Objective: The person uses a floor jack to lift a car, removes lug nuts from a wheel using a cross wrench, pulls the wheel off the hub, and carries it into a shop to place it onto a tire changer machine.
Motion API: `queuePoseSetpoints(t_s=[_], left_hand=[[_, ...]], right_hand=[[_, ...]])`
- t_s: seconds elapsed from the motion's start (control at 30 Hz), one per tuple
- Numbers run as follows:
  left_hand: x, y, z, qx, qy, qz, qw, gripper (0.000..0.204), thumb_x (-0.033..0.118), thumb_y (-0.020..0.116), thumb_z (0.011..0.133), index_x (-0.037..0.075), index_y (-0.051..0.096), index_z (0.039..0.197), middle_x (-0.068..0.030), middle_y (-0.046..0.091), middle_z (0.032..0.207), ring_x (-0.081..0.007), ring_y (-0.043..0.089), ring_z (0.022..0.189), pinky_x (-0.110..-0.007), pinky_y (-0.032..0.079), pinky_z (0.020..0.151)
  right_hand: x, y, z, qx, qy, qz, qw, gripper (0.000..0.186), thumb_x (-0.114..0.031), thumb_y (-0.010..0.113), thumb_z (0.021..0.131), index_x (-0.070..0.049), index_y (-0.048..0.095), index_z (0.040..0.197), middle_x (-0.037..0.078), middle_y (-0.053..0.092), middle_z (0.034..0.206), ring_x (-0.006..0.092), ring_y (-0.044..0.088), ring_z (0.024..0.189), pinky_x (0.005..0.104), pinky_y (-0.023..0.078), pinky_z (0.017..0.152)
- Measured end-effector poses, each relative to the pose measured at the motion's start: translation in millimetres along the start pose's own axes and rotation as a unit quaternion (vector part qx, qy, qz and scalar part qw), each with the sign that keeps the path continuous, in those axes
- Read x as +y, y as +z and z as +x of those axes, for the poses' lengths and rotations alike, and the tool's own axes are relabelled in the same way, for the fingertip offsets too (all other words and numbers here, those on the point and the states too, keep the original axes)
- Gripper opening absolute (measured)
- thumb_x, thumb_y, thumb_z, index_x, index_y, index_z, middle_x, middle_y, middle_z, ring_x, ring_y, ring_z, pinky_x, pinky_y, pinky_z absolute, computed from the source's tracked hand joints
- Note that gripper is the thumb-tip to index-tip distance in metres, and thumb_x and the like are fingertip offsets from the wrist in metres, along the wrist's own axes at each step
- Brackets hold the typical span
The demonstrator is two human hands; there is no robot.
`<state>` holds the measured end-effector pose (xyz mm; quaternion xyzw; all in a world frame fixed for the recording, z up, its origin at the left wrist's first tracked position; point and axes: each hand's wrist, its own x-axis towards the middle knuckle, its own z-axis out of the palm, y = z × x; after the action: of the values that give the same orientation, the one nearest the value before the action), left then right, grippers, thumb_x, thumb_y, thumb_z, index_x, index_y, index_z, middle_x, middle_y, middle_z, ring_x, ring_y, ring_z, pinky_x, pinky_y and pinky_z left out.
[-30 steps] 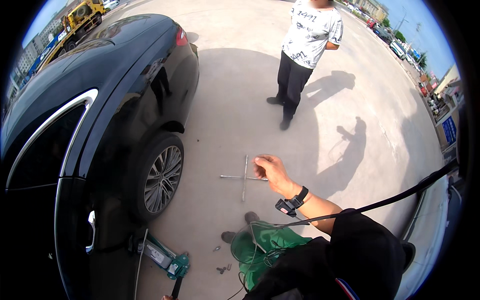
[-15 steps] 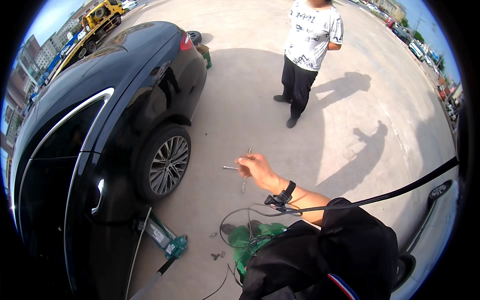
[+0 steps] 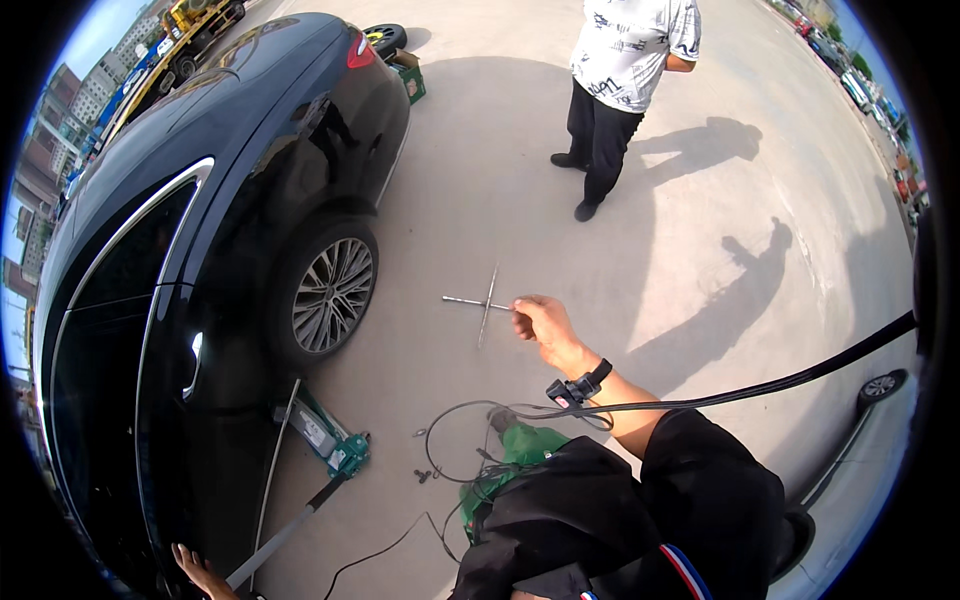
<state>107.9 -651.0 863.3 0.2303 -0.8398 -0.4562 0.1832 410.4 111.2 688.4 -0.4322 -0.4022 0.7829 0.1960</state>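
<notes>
Lying left of the right grip [image 3: 543,322]: cross wrench [image 3: 487,303]

A car [image 3: 240,180] fills the left side, its rear wheel [image 3: 335,295] facing the middle. Before that wheel, nearer the wearer, a floor jack [image 3: 348,455] reaches in by the car's side, its handle [image 3: 285,535] running to the lower left. The left hand [image 3: 203,573] is just left of the handle. Small metal parts [image 3: 424,475] lie right of the jack. At centre, right of the wheel, is a cross wrench [image 3: 487,303]; the right hand [image 3: 545,325] overlaps its right end, contact unclear. Behind, a person [image 3: 612,110] stands on the ground. A box [image 3: 409,78] and loose wheel [image 3: 387,40] sit beyond the car's rear; another vehicle [image 3: 850,485] is far right.
</notes>
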Motion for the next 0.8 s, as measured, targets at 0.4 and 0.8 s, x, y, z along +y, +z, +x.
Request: queuePoseSetpoints(t_s=[0.4, 0.8], left_hand=[[33, -38, 31, -0.049, -0.047, 0.073, 0.995, 0.061, 0.045, 0.062, 0.090, 0.014, 0.050, 0.141, -0.0088, 0.053, 0.141, -0.0248, 0.043, 0.133, -0.041, 0.028, 0.107], [47, 184, -51, -0.101, 0.050, 0.287, 0.951, 0.040, 0.038, 0.058, 0.091, 0.012, 0.060, 0.121, -0.0073, 0.061, 0.121, -0.0246, 0.054, 0.115, -0.043, 0.039, 0.094]], right_hand=[[47, -95, 19, 0.153, 0.037, 0.061, 0.986, 0.017, -0.018, 0.062, 0.089, -0.002, 0.066, 0.095, 0.002, 0.059, 0.075, 0.0107, 0.055, 0.062, 0.0241, 0.044, 0.052], [36, -48, 2, 0.095, 0.020, 0.034, 0.995, 0.020, -0.019, 0.061, 0.091, 0.001, 0.066, 0.090, 0.004, 0.063, 0.076, 0.0113, 0.057, 0.064, 0.0264, 0.045, 0.055]])
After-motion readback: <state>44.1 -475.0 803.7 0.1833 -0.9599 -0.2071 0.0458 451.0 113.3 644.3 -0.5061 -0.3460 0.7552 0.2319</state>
